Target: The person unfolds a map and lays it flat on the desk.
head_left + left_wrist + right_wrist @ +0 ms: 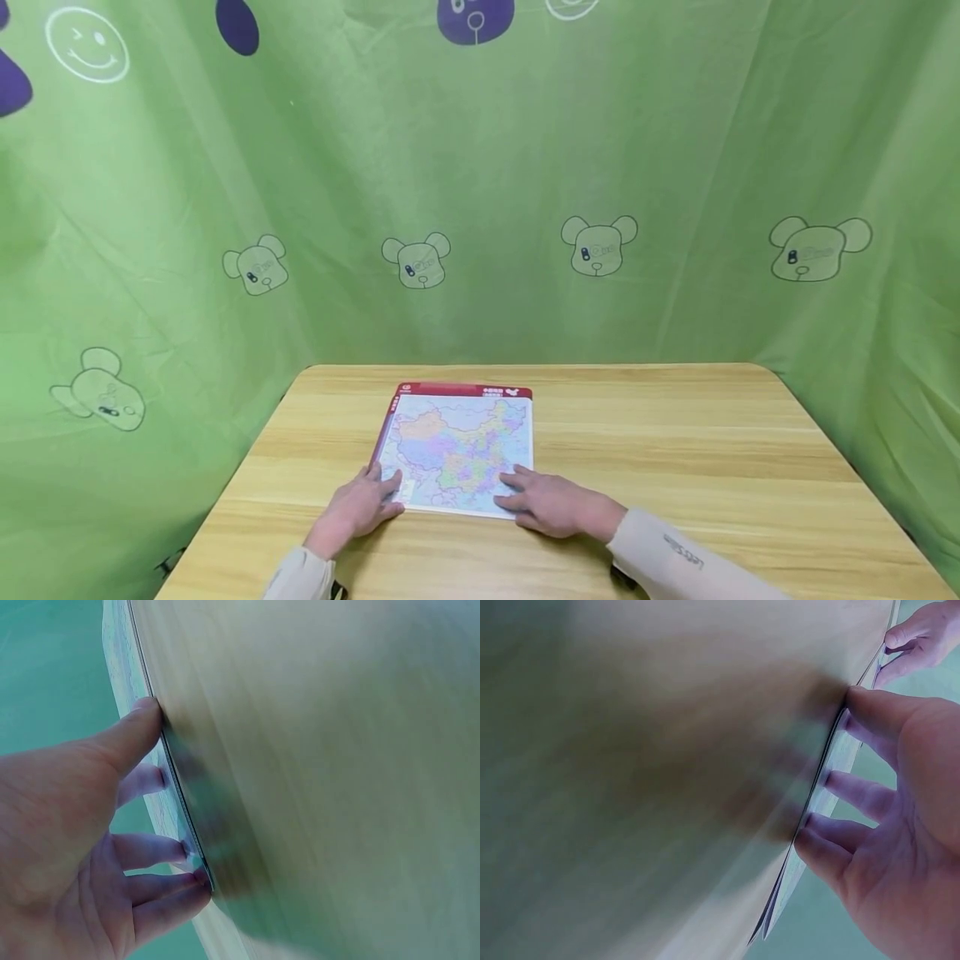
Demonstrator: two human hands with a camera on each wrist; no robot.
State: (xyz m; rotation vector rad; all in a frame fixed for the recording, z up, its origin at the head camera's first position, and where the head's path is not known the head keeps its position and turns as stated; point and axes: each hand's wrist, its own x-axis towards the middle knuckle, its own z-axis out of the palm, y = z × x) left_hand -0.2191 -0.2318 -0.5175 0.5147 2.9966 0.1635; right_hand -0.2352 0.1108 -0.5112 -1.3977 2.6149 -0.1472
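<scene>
A flat printed map with a red top border lies on the wooden table, its regions in pastel colours. My left hand rests at its lower left corner, fingers spread over the surface and thumb at the near edge. At the lower right, my right hand touches the map with extended, separated fingers. The left wrist view shows the left thumb at the edge, flat to the tabletop. In the right wrist view, thin layers of the map part slightly at one corner, beyond the right fingertips.
The wooden table has rounded far corners and extends on both sides of the map. Green fabric with bear-head and smiley prints hangs behind the table and along both sides.
</scene>
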